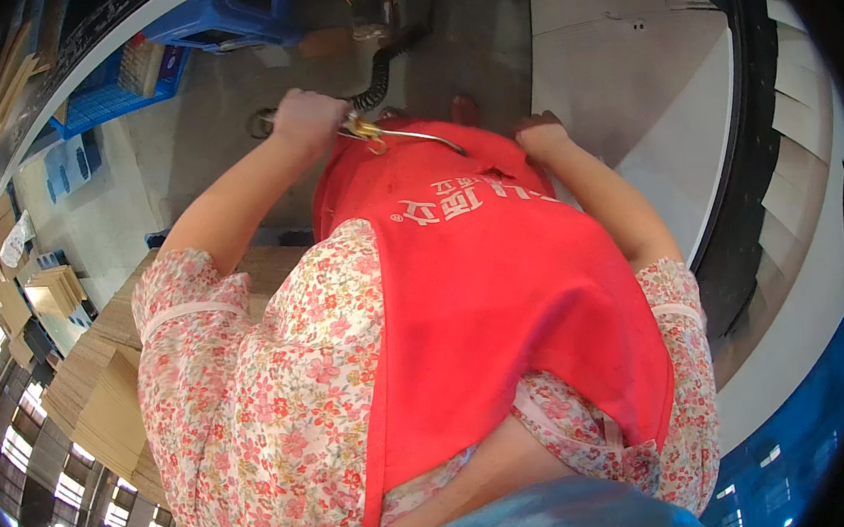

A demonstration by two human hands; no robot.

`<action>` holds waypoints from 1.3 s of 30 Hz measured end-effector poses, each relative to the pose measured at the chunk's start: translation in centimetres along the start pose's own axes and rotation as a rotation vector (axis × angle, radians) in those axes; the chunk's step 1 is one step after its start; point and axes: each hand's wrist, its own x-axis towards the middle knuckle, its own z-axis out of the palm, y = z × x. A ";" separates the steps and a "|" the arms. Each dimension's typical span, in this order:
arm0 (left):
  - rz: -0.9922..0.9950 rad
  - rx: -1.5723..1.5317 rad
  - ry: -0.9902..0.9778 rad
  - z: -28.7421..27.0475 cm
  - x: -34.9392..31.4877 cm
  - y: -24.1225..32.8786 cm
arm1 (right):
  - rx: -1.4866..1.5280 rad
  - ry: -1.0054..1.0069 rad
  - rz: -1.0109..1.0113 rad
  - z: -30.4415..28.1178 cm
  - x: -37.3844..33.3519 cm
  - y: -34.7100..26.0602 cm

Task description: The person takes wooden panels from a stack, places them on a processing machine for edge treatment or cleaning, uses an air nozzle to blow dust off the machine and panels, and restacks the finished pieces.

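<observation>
I have one air gun (367, 128) in my left hand (309, 120), fingers wrapped round it, by the far edge of my red apron (514, 285). It is brassy, with one thin, bent metal nozzle (421, 137) pointing rightward across the cloth. My one right hand (541, 137) is near the apron's edge; I cannot tell its grip. One coiled black hose (377, 75) lies beyond, with two blue crates (112, 108) farther left and one white panel (640, 64) at right.

White printed Chinese characters (467, 199) run across the red apron (505, 296) toward its far end, with a small circled mark (396, 219) nearer the apron's left edge
</observation>
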 end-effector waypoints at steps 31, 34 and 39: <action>-0.046 0.189 -0.016 0.6 3.4 -2.0 | -0.138 0.450 0.123 4.7 0.7 -2.3; -0.128 0.283 -0.313 6.8 3.2 -4.8 | -0.019 0.455 0.058 3.9 0.5 -3.8; -0.403 0.277 -0.719 9.9 1.5 -4.9 | 0.056 0.180 0.053 4.0 0.0 -5.2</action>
